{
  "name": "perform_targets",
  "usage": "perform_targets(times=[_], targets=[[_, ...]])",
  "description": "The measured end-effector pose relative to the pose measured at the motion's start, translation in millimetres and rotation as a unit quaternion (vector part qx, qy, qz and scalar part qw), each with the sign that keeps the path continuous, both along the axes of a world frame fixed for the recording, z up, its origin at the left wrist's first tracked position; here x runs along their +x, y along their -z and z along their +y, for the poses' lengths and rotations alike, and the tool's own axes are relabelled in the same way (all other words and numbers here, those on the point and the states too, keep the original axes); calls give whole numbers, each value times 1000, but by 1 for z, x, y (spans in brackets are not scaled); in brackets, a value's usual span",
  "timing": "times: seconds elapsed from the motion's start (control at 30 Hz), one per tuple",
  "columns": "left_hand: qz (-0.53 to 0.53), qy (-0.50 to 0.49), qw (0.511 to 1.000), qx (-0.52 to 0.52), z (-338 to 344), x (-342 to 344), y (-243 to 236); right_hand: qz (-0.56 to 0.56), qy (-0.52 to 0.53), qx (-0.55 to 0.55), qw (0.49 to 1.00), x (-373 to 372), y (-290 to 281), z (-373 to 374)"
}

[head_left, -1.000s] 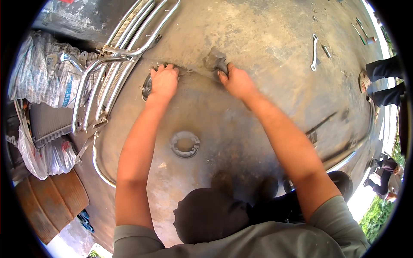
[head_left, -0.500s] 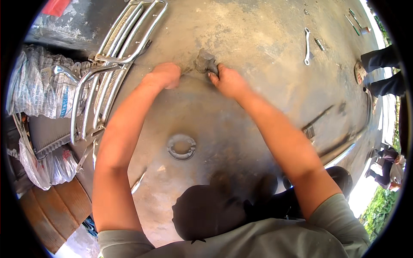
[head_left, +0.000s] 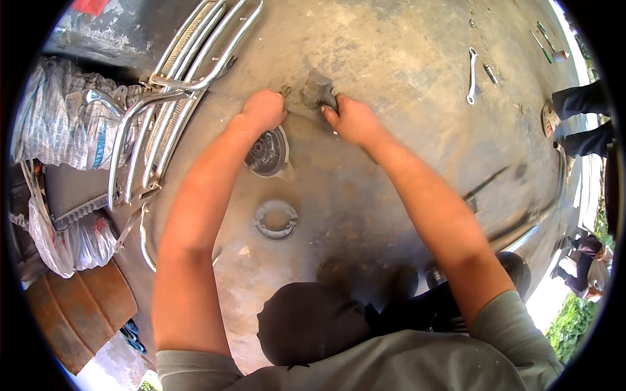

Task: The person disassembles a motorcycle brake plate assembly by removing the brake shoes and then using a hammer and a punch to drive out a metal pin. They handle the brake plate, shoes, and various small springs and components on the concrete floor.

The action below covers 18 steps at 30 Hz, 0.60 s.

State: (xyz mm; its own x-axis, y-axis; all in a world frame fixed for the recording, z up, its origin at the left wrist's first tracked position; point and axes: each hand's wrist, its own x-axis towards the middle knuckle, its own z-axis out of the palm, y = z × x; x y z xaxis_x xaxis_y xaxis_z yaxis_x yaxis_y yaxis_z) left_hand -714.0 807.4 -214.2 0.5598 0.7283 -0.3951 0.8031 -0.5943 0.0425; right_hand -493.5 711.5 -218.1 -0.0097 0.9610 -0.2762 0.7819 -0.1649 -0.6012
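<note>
- Round metal part (head_left: 270, 155) sits beside the left hand (head_left: 265, 109), its upper left hidden by the forearm (head_left: 207, 189).
- That hand curls knuckles-up; what it grips, I cannot tell.
- The right hand (head_left: 352, 120) holds a dark tool (head_left: 317, 88), hiding most of its handle.
- Chrome rack (head_left: 171, 107): cut off above.

The round part (head_left: 267, 153) is grey, the barrel (head_left: 81, 313) rust-brown.

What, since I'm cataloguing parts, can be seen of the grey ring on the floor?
The grey ring is dull and metal-looking, open in the middle, with a notched, uneven inner edge and what look like breaks at its sides; finer detail is unclear. It lies flat on the floor, apart from the round metal part, left hand and right hand.
</note>
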Motion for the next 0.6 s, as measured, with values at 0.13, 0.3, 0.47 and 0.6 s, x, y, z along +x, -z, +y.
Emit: perform_targets(times=[0.13,0.3,0.47,0.6], targets=[[31,-116,992,29,-17,7,4,18,-12,1,1000,3,1,0],[55,-212,975,36,-29,20,-10,151,15,-84,985,21,5,2],[78,-158,981,83,-30,22,17,307,111,-231,917,50,2,15],[40,-52,997,45,-29,10,5,-50,5,-46,998,71,16,4]])
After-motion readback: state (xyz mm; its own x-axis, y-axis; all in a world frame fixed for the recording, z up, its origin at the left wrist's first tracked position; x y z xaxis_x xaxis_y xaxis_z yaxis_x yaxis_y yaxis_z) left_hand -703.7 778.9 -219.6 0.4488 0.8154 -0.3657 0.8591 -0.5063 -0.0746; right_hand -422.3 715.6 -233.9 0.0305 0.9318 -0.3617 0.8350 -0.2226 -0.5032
